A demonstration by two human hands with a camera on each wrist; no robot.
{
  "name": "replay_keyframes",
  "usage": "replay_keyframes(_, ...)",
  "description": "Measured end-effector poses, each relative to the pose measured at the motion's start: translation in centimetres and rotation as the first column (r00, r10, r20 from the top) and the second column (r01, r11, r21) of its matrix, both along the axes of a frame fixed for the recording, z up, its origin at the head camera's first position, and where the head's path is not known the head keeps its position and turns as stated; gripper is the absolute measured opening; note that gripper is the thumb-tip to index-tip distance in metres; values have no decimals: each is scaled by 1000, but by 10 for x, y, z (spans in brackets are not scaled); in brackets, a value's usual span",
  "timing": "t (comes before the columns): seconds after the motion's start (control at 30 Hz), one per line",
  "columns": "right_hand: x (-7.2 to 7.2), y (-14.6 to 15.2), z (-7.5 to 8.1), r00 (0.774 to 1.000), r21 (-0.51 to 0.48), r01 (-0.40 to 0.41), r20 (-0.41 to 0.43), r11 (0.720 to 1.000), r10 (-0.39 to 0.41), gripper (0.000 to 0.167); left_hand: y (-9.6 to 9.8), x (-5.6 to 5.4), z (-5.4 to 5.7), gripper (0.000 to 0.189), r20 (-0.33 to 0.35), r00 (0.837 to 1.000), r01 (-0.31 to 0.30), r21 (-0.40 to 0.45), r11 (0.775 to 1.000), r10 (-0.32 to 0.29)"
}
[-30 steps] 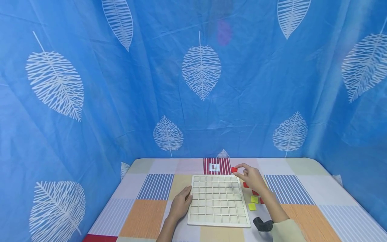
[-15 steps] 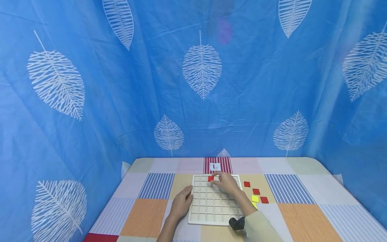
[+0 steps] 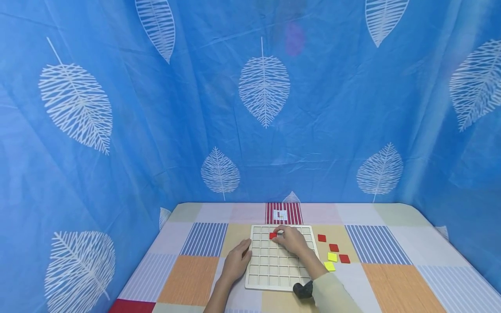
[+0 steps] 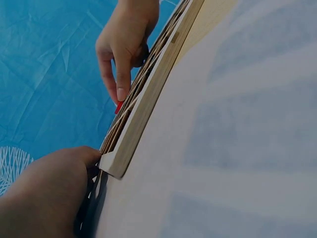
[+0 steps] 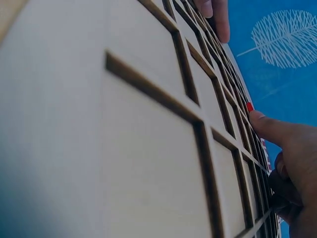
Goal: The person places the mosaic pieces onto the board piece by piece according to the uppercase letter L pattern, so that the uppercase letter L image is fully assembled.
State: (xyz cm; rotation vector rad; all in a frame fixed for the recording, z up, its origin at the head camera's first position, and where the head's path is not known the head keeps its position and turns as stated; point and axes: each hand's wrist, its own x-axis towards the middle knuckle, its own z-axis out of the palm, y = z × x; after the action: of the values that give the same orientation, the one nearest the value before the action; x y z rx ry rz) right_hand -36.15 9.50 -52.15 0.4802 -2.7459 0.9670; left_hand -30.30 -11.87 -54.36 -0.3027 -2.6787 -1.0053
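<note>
A pale wooden grid board with raised lines between square cells lies on the table. Over its upper rows, my right hand pinches a square red tile between thumb and fingers. The left wrist view shows the red tile close over the grid, below the fingertips. At the board's left edge, my left hand rests with relaxed fingers against the side. Near the board in the right wrist view, the red tile shows just beyond the thumb, mostly hidden.
Right of the board lie loose red tiles and two yellow tiles. Behind the board is a small white card with a grid pattern. A patchwork cloth covers the table, and a blue curtain with white leaves surrounds it.
My right hand has carried the red tile from beyond the board's back right corner leftward over the grid, then slightly nearer and lower. The left hand stays at the board's edge.
</note>
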Motion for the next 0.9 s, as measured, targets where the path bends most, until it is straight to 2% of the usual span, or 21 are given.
replay_keyframes(0.37,0,2,0,1000,-12,-9,-4,1000,9,29,0,1,2,40,9,1000,7,6,1000,-7)
replay_keyframes(0.63,4,14,-2,999,-102,-16,30,995,19,32,-1,1,2,40,9,1000,0,-5,1000,0)
replay_keyframes(0.73,6,25,-2,999,-156,15,48,988,-8,30,0,0,1,40,11,1000,6,1,1000,-6)
replay_keyframes(0.9,11,53,5,996,-183,88,38,979,-83,27,0,-1,1,40,13,1000,5,-3,1000,-5)
